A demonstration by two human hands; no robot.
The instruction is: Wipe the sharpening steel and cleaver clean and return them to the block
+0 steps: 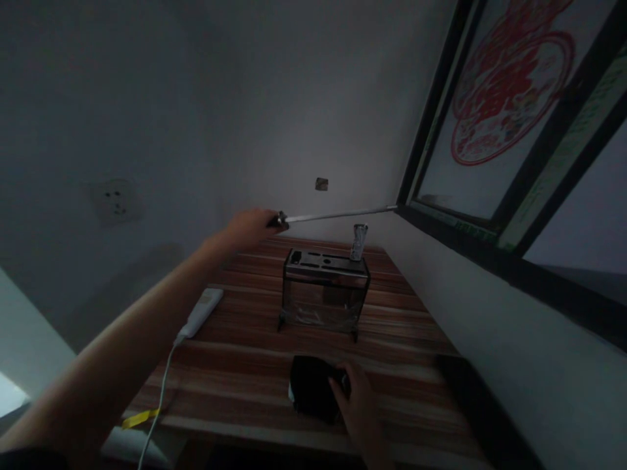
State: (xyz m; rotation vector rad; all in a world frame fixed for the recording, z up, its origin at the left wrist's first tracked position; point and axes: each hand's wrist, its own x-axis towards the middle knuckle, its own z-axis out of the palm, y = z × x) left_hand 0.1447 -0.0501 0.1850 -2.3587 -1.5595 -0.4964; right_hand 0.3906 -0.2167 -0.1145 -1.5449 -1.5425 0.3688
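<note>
Pinched a black item (313,388) by its right end in the fingers of the right hand (360,401), parted only slightly around the edge, at the front of the striped tabletop (401,378). Reached to the back with the left hand (251,228), fingers curled around a small dark fitting (278,220) at the near end of a thin pale rod (337,214) pointing toward the window frame (548,290); could not tell whether joined to it. Had a clear-sided box (326,277) standing between, a silvery piece (359,243) upright on top, and a white power strip (203,312) beneath the left forearm.
</note>
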